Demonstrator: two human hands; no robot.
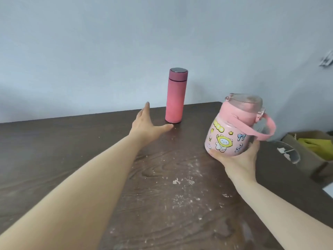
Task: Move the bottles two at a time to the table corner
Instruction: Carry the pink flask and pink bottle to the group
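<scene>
A tall pink thermos bottle (175,96) with a dark cap stands upright near the far edge of the dark wooden table (54,150). My left hand (147,125) is open just left of its base, fingers spread, thumb tip close to the bottom; I cannot tell if it touches. My right hand (239,157) grips the underside of a round pink bottle (232,130) with cartoon stickers, a clear lid and a pink strap. It is held tilted above the table's right side.
A grey wall runs behind the table. The tabletop carries white dust and crumbs (177,181) in the middle. Past the right edge sit a cardboard box (310,147) with yellow contents and a clear round container (288,152).
</scene>
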